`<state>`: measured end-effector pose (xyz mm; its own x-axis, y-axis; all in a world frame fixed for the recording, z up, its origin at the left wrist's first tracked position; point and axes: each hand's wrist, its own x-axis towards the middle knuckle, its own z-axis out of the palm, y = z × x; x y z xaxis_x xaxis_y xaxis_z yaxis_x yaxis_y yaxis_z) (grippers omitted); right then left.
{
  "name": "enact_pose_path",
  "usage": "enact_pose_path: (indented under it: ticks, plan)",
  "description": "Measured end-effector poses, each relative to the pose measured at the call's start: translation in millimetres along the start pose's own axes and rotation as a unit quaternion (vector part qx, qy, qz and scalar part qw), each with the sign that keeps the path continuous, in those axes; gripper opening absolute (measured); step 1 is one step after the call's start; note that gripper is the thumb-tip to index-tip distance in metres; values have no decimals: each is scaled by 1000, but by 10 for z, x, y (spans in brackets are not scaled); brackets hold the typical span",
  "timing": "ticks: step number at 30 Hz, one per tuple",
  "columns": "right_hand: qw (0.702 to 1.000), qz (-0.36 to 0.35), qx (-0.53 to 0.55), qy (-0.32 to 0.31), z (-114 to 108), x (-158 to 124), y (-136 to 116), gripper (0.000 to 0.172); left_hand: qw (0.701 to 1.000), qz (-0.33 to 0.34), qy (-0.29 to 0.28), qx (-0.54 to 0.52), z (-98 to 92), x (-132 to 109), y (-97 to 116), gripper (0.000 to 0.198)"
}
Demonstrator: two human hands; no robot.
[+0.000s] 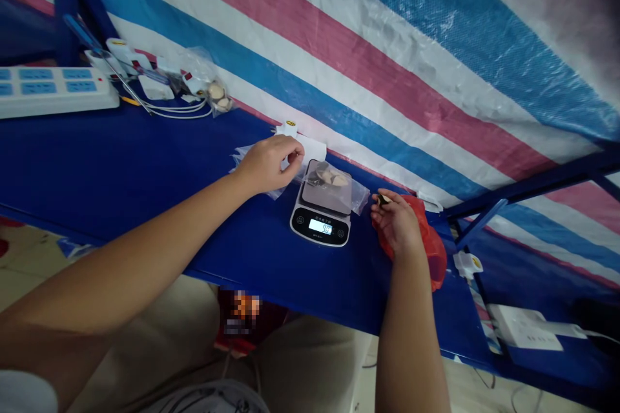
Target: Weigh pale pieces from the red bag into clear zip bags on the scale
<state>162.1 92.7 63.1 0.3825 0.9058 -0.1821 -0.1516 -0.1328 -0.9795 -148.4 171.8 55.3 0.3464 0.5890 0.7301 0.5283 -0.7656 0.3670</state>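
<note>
A kitchen scale (320, 227) stands on the blue table, its lit display reading about 9.0. On its platform lies a clear plastic bag (359, 196) with pale, dark-edged dried slices (329, 175) inside. My left hand (274, 164) is over the scale's upper left, fingers curled into a pinch; what they hold, if anything, is hidden. Beneath that hand are more clear bags (242, 153). Right of the scale, my right hand (398, 222) holds a small dark-and-pale dried slice (383, 199) between thumb and fingers. Its back lies against a red plastic bag (433, 248).
At the left are a white power strip (58, 89), a screwdriver-like tool (128, 87), white cables, and a small bag of pale slices (220, 98). A striped tarp (339, 32) backs the table (145, 174). White plugs and a white box (526, 328) are at the right.
</note>
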Motion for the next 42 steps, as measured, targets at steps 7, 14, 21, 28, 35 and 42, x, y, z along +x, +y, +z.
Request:
enact_pose_path:
  ticks: [7, 14, 21, 28, 35, 42]
  plan:
    - [995, 48, -6, -82, -19, -44, -25, 17, 999, 36, -4, 1, 27, -11, 3, 10]
    - [991, 19, -68, -111, 69, -92, 15, 30, 999, 29, -13, 4, 51, -5, 10, 12]
    - [993, 18, -62, -99, 46, -95, -6, 32, 999, 24, -29, -3, 64, -24, 35, 16]
    - [991, 10, -85, -104, 49, -95, 8, 31, 994, -14, -111, -12, 135, 19, 146, 33]
    - [973, -38, -168, -157, 159, -86, 112, 53, 977, -93, -194, -11, 329, 86, 230, 30]
    - [950, -67, -270, -142, 279, -147, 117, 71, 972, -31, -198, -120, 332, -4, 254, 22]
